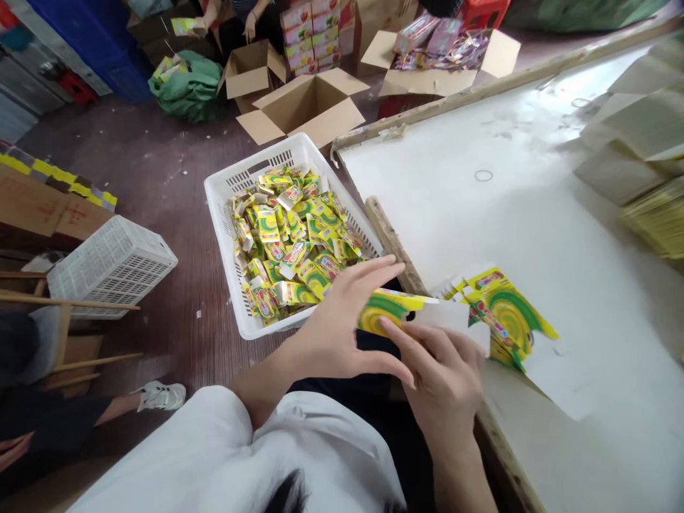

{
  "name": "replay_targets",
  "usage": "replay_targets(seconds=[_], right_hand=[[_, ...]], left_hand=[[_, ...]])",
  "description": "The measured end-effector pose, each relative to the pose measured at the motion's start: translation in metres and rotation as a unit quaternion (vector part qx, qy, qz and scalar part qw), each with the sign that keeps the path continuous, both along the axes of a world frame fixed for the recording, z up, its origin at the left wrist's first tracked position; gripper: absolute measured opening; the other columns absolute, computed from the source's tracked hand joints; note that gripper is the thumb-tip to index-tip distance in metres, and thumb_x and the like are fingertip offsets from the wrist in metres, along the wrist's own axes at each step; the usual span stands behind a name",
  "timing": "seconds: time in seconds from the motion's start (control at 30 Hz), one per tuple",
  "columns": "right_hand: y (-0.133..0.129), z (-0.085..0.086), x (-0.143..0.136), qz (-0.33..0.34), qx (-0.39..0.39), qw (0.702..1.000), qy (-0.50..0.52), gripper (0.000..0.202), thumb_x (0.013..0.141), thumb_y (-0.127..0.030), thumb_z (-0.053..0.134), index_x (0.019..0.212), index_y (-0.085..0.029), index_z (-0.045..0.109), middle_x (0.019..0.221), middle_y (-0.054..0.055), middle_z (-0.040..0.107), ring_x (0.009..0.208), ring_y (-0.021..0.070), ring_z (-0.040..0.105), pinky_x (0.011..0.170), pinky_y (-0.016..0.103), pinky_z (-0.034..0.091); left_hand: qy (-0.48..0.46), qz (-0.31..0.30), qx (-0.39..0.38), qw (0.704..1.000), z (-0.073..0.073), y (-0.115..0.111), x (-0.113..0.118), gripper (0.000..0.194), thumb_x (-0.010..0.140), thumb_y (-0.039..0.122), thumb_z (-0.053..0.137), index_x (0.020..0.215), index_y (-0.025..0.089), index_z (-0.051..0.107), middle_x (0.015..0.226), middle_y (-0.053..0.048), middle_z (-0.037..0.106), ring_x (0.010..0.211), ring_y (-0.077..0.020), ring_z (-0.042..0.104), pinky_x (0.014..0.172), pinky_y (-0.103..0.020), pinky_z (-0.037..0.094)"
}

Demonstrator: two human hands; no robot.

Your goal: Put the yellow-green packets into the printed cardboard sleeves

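Head view: at the far left, brown boxes (32, 203) with red print stood on the floor behind a white slatted crate (115, 267), and just below the crate was part of a wooden frame (64, 338). Another person's white shoe (161, 396) rested on the floor, and farther back a green sack (187, 89) slumped beside a small open box. Before me, nearer the middle, my white basket (218, 214) was heaped with small yellow-and-green cartons (268, 224), with a larger open box (334, 121) just behind it.

My left hand (339, 320) was loose, its thumb and fingers spread wide around the left end of a yellow-and-green carton (374, 311); whether the palm touched it, I could not tell. That carton was in front of me, beyond the basket's near right corner and by the table's wooden edge. My right hand (446, 374) gripped it, index fingertip against the printed face, other fingers bent at its white part.

Farther right, more flat cartons (505, 313) lay overlapping on the white table (459, 221), partly blurred, and a pale stack (655, 214) stood at the far side.
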State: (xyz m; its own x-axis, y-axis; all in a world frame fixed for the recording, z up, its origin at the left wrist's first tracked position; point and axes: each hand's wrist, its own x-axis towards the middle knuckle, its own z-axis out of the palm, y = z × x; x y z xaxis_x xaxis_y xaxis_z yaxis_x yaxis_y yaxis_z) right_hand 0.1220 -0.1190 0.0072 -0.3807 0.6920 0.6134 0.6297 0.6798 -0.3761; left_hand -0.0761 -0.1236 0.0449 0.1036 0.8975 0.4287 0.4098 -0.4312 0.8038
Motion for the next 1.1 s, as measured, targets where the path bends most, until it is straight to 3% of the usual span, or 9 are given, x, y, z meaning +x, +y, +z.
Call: replay_targets(seconds=[0.07,0.17,0.27,0.43,0.63,0.77,0.87,0.97,1.1], right_hand=[[-0.004,0.0,-0.003,0.009,-0.006,1.0,0.002,0.033,0.095,-0.009,0.066,0.117,-0.032,0.074,0.1,0.002,0.077,0.093,0.0217,0.065,0.102,0.043,0.045],[-0.008,-0.001,-0.002,-0.049,-0.045,0.994,0.089,0.059,0.091,-0.02,0.076,0.144,-0.036,0.058,0.138,0.009,0.066,0.13,0.0319,0.058,0.119,0.056,0.035],[-0.01,-0.001,0.0,-0.105,-0.175,0.936,0.288,0.084,0.092,-0.034,0.073,0.164,-0.029,0.028,0.163,0.015,0.041,0.152,0.0385,0.04,0.122,0.063,0.035],[-0.012,-0.003,-0.007,-0.056,-0.382,0.853,0.351,0.045,0.101,-0.042,0.056,0.142,-0.022,0.061,0.15,0.012,0.061,0.145,0.0329,0.052,0.123,0.058,0.039],[-0.009,-0.023,-0.007,0.028,-0.531,0.733,0.424,0.061,0.092,-0.051,0.068,0.148,-0.028,0.055,0.137,0.012,0.072,0.125,0.0327,0.07,0.109,0.06,0.054],[-0.011,-0.033,-0.004,0.053,-0.49,0.762,0.421,0.064,0.101,-0.052,0.056,0.157,-0.026,0.043,0.145,0.015,0.066,0.132,0.0311,0.066,0.11,0.055,0.054],[-0.014,-0.026,-0.004,0.098,-0.41,0.846,0.327,0.071,0.1,-0.049,0.058,0.163,-0.028,0.033,0.161,0.013,0.05,0.146,0.0311,0.052,0.116,0.052,0.051],[-0.015,-0.015,-0.003,0.087,-0.314,0.931,0.167,0.061,0.097,-0.023,0.062,0.155,-0.038,0.048,0.165,0.004,0.045,0.147,0.0278,0.051,0.114,0.043,0.053],[-0.011,-0.013,0.0,0.027,-0.249,0.954,0.162,0.058,0.095,-0.006,0.05,0.135,-0.042,0.068,0.152,-0.002,0.061,0.132,0.0223,0.066,0.107,0.037,0.058]], left_hand=[[0.081,-0.065,-0.101,0.989,-0.01,0.005,0.001,0.103,0.068,0.057,0.09,0.152,0.021,0.042,0.151,-0.02,0.053,0.141,-0.0391,0.051,0.116,-0.056,0.044],[0.093,-0.071,-0.175,0.978,-0.031,0.008,0.007,0.075,0.076,0.046,0.084,0.139,0.018,0.053,0.134,-0.018,0.065,0.124,-0.0364,0.064,0.107,-0.051,0.05],[0.086,-0.03,-0.155,0.984,-0.045,0.004,0.015,0.065,0.077,0.048,0.082,0.13,0.02,0.056,0.125,-0.015,0.068,0.114,-0.0349,0.067,0.1,-0.048,0.053],[0.132,-0.029,-0.118,0.984,-0.045,-0.004,0.029,0.065,0.077,0.057,0.08,0.127,0.023,0.057,0.115,-0.013,0.069,0.106,-0.0354,0.068,0.097,-0.049,0.051],[0.11,-0.094,-0.092,0.985,-0.048,-0.009,0.039,0.071,0.084,0.055,0.073,0.143,0.024,0.047,0.127,-0.015,0.066,0.113,-0.0338,0.067,0.092,-0.044,0.053],[0.092,-0.1,-0.082,0.987,-0.052,-0.006,0.036,0.053,0.08,0.037,0.075,0.128,0.025,0.055,0.118,-0.01,0.066,0.107,-0.0301,0.068,0.087,-0.039,0.055],[0.083,-0.105,-0.121,0.984,-0.056,-0.003,0.032,0.052,0.077,0.035,0.076,0.123,0.025,0.054,0.116,-0.008,0.064,0.099,-0.0262,0.068,0.081,-0.036,0.056],[0.069,-0.083,-0.133,0.985,-0.063,-0.001,0.032,0.065,0.078,0.037,0.075,0.134,0.024,0.045,0.125,-0.012,0.059,0.102,-0.0275,0.067,0.081,-0.038,0.057],[0.04,-0.036,-0.09,0.995,-0.064,-0.001,0.032,0.091,0.071,0.035,0.08,0.148,0.021,0.031,0.142,-0.021,0.049,0.125,-0.0352,0.059,0.098,-0.049,0.054]])
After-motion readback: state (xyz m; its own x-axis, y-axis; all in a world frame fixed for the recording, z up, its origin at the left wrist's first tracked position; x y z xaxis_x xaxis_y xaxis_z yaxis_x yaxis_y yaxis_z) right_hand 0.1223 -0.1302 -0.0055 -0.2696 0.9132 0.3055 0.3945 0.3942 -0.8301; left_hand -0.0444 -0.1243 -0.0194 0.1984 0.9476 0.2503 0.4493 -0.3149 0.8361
